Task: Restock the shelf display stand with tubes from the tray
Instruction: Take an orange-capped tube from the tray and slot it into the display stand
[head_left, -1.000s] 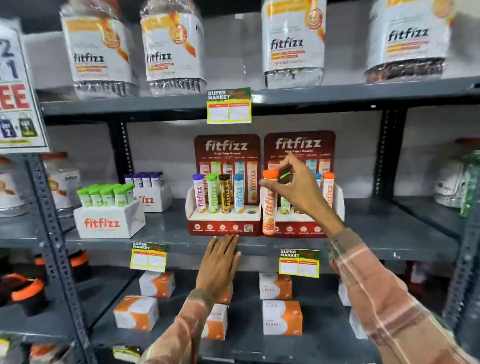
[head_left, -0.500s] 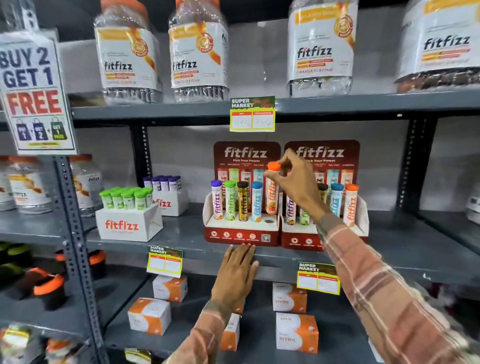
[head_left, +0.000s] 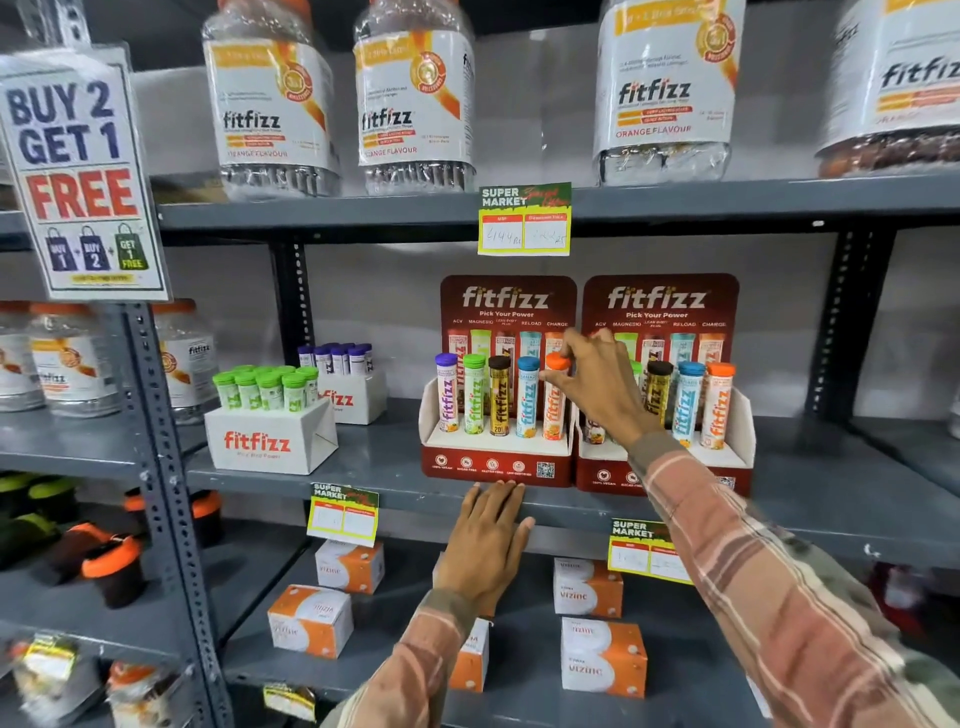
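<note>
The orange-capped tube (head_left: 555, 400) now stands in the left stand (head_left: 498, 467), right hand (head_left: 597, 389) still pinching its cap.

Right hand (head_left: 597, 387) raised, fingertips pinching, left hand (head_left: 488, 540) flat, fingers extended

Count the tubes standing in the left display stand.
5, in one row in the left display stand: purple-capped tube, green, brown, blue, orange under the right hand.
</note>
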